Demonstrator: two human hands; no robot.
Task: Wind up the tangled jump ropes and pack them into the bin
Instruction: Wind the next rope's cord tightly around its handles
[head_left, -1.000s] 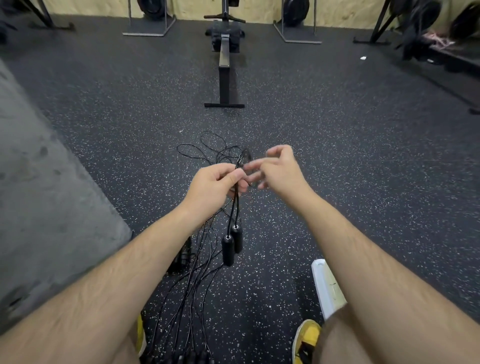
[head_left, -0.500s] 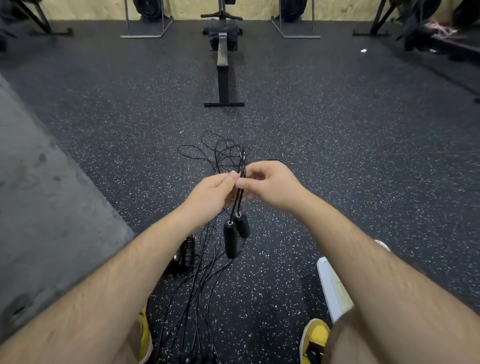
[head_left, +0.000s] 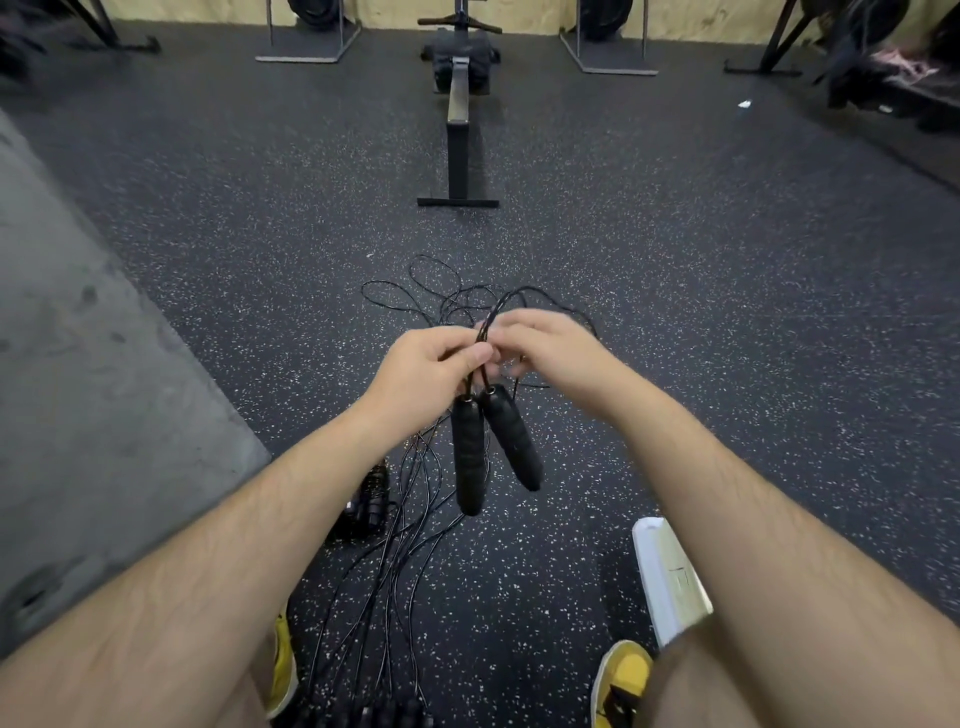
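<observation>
Two black jump rope handles (head_left: 470, 457) hang side by side below my hands, their thin black cord (head_left: 498, 306) looping up between my fingers. My left hand (head_left: 426, 376) pinches the cord just above the handles. My right hand (head_left: 545, 348) is curled around the same cord right beside it. A tangle of black cords (head_left: 441, 296) lies on the floor beyond my hands, and several more cords (head_left: 384, 571) run toward my feet. A wound black rope bundle (head_left: 366, 506) lies on the floor under my left forearm. The white bin (head_left: 667, 577) shows partly under my right forearm.
Speckled black rubber floor all around. A grey concrete strip (head_left: 88, 415) runs along the left. A rowing machine (head_left: 460, 114) stands straight ahead, with racks and weight plates along the far wall. My yellow shoes (head_left: 621, 675) are at the bottom edge.
Both hands have come closer to me and slightly higher, carrying the two handles along. My right hand went from spread fingers to curled around the cord beside the left.
</observation>
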